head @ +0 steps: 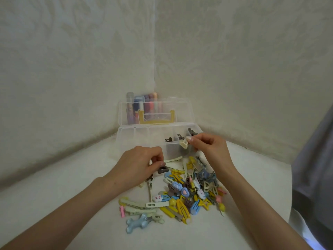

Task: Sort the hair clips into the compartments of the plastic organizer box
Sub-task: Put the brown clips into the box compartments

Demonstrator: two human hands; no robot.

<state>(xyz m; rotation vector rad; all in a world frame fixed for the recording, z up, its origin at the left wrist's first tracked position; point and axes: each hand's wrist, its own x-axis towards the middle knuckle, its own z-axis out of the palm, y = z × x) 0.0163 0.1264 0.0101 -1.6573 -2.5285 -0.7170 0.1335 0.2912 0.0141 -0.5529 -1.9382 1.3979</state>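
The right hand point(207, 148) pinches a cream claw clip point(184, 143) between thumb and forefinger, the other fingers curled behind. The clip hangs over the near wall of the clear plastic organizer box point(126, 139), towards its right end. Just beyond this grip, three of the box's right-hand compartments each hold small dark claw clips point(168, 140). The compartments farther left of the grip look bare.

The left hand point(140, 163) is lower and to the left of that grip, fingers curled, pinching a dark brown clip point(162, 170) at its fingertips, close above the white surface point(72, 186). A long pale clip point(173, 159) lies just past those fingertips, against the front of the box.

Below and between both grips spreads the loose pile of hair clips point(189, 192) in yellow, blue, cream, pink and brown. A yellow star clip point(205, 202) lies under the right wrist. A glossy blue bear-shaped clip point(137, 224) lies at the pile's near left edge.

Behind the box its lid point(180, 109) stands open, with a yellow handle point(155, 121). Coloured tubes point(140, 105) stand behind the lid in the wall corner. Grey-blue fabric point(315, 159) fills the far right.
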